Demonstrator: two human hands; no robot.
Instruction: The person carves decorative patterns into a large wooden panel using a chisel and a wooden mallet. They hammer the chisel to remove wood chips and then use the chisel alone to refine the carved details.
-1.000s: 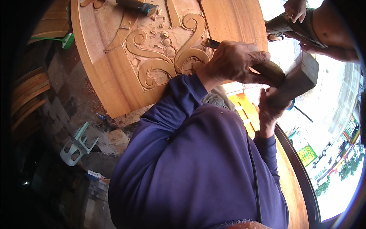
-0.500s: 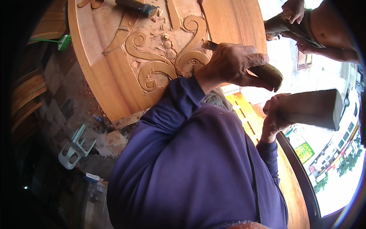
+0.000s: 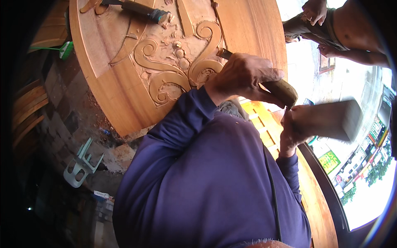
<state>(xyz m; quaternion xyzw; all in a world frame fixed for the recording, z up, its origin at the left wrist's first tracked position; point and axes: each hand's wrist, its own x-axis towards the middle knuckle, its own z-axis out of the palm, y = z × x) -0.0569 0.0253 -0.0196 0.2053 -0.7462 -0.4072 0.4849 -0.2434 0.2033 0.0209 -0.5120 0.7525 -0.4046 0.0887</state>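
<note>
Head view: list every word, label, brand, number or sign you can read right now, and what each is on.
Green-and-yellow sign, right, outdoors: lettering shows, too blurred and bent to read surely.
White packet, lower left: dark print, too small to read.
Chisel in the left hand, mallet in the right hand, carved panel: no lettering visible.

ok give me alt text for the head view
A person's left hand grips a chisel over a carved wooden panel, and the right hand holds a wooden block. Wood chips and another tool lie on the panel.
</note>
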